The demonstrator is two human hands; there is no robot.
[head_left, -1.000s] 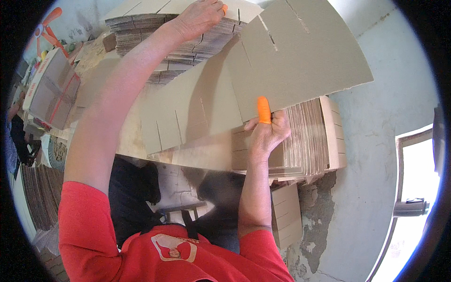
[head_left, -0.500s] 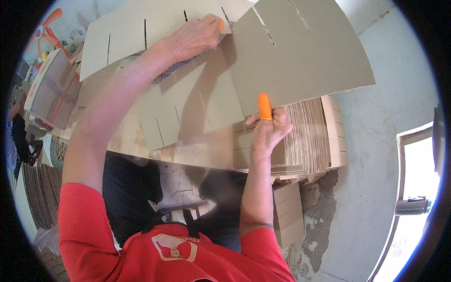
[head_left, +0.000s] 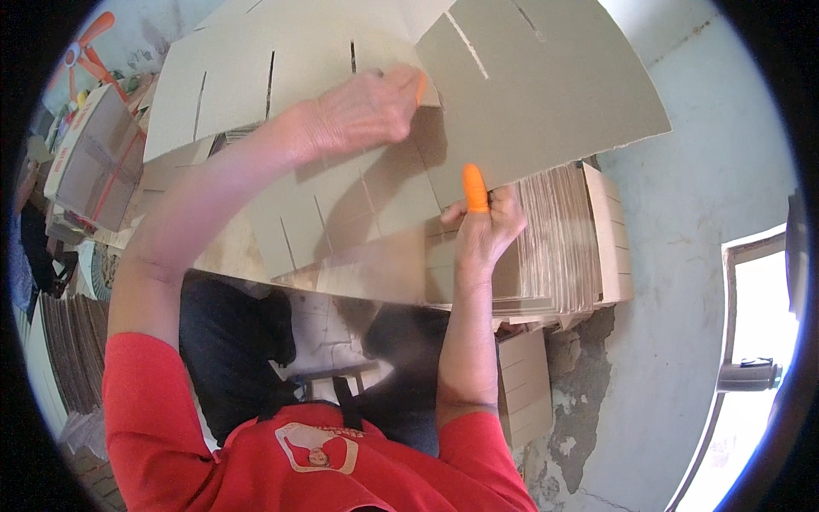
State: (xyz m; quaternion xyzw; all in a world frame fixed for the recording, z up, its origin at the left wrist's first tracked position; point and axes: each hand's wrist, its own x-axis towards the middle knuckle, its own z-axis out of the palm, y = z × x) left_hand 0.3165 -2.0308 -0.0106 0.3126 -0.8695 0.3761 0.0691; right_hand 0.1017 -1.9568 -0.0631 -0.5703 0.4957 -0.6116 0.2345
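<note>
Sheet (head_left: 230, 85): over table (head_left: 235, 247), pinched at right corner in left hand (head_left: 363, 111), partly behind left arm (head_left: 217, 196). Second sheet (head_left: 550, 94): clamped at lower edge in right hand (head_left: 490, 224). Box (head_left: 107, 162) far left, contents unclear; card stack (head_left: 559, 243) beside right hand.

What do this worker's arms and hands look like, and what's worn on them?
Short red sleeves leave the forearms bare. The right hand wears a rounded, tube-like orange cover on one digit; the left hand shows a similar orange patch, partly hidden.
</note>
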